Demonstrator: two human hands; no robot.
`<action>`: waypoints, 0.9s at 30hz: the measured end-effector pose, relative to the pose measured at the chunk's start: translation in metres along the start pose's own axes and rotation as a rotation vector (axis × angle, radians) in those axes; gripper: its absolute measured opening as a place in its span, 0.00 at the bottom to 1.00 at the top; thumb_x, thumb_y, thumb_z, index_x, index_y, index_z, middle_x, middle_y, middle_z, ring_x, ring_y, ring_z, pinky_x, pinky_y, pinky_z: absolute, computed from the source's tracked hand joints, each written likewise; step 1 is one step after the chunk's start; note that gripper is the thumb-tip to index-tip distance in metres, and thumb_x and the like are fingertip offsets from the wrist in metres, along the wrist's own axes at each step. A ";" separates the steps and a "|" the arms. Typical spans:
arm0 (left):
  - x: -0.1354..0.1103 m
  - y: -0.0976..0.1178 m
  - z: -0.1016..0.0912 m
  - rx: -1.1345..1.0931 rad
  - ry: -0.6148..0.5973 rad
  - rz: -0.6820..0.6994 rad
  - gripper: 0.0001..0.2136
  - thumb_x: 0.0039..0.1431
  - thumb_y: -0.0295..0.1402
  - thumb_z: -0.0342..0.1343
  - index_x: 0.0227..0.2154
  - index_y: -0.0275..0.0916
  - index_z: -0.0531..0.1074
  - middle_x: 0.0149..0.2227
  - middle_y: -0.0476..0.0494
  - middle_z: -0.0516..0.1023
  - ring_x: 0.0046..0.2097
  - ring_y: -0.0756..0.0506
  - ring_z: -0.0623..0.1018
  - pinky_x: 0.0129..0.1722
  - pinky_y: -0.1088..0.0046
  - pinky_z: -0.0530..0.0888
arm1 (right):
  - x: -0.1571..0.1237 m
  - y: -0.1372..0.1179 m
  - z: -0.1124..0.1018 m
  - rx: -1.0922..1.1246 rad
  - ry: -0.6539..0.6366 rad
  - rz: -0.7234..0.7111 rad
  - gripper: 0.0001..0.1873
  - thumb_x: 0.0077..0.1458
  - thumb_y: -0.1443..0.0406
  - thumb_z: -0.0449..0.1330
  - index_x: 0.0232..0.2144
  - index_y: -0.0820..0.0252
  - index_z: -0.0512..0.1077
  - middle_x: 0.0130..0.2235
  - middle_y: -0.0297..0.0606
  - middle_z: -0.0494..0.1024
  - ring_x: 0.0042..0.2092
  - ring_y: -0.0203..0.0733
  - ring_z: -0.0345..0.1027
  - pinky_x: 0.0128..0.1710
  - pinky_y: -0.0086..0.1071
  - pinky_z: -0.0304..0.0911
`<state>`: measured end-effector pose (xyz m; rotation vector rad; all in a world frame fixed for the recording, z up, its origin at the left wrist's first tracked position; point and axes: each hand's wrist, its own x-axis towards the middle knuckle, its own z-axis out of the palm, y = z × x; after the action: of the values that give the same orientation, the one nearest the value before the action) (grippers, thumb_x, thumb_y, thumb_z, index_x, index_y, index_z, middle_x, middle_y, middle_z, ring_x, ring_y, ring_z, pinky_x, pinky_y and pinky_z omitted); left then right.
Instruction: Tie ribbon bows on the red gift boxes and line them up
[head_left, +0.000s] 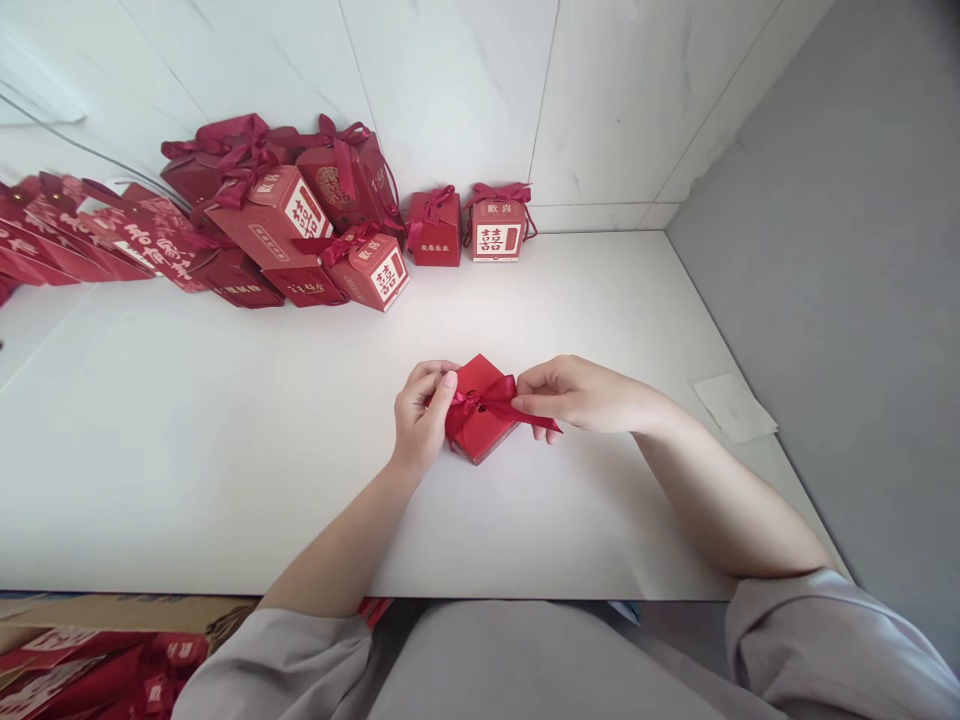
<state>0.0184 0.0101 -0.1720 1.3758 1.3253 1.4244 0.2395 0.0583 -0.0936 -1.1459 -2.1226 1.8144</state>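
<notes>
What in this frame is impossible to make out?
- Head view: left corner of the red gift box, covered by the left hand.
- Head view: part of the ribbon, pinched in the right hand.
- Head view: red cartons under the table, cut off by its edge and the frame.

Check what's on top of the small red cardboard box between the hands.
A dark red satin ribbon crosses the small red cardboard box, pinched by the left hand and right hand. Left fingers cover the lid's left edge.
</notes>
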 end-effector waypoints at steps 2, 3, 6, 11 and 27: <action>0.000 0.000 0.000 0.014 -0.003 -0.010 0.18 0.65 0.41 0.55 0.21 0.38 0.71 0.43 0.42 0.75 0.45 0.43 0.75 0.46 0.66 0.71 | 0.000 0.000 0.000 -0.032 0.008 0.001 0.12 0.58 0.60 0.56 0.23 0.56 0.68 0.24 0.31 0.76 0.29 0.39 0.74 0.32 0.32 0.65; 0.000 0.000 0.000 0.016 -0.006 -0.017 0.18 0.65 0.42 0.55 0.22 0.38 0.71 0.44 0.42 0.75 0.45 0.43 0.75 0.46 0.66 0.71 | 0.001 0.000 0.000 -0.041 0.011 0.002 0.12 0.57 0.61 0.56 0.22 0.56 0.67 0.23 0.30 0.76 0.28 0.39 0.73 0.32 0.32 0.65; 0.001 -0.001 0.000 0.006 -0.010 -0.030 0.17 0.65 0.42 0.55 0.22 0.38 0.72 0.45 0.41 0.74 0.46 0.43 0.74 0.46 0.66 0.71 | 0.002 0.000 0.000 -0.060 0.031 0.006 0.11 0.54 0.62 0.55 0.21 0.56 0.66 0.22 0.30 0.75 0.26 0.38 0.70 0.30 0.31 0.63; 0.003 -0.004 -0.002 -0.009 -0.013 -0.023 0.16 0.65 0.41 0.55 0.23 0.39 0.73 0.44 0.42 0.74 0.45 0.43 0.74 0.45 0.66 0.71 | 0.002 0.001 -0.001 -0.105 0.054 0.001 0.10 0.53 0.63 0.55 0.20 0.56 0.65 0.21 0.29 0.74 0.25 0.37 0.69 0.28 0.31 0.61; 0.006 -0.009 -0.004 -0.140 -0.037 -0.077 0.21 0.64 0.45 0.54 0.18 0.38 0.70 0.44 0.41 0.75 0.46 0.42 0.74 0.47 0.65 0.73 | -0.005 0.002 -0.015 -0.187 -0.001 0.067 0.17 0.56 0.56 0.58 0.19 0.57 0.65 0.23 0.33 0.75 0.27 0.39 0.70 0.27 0.31 0.58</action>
<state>0.0124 0.0165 -0.1789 1.2411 1.2181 1.4053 0.2522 0.0670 -0.0894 -1.2709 -2.3224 1.6708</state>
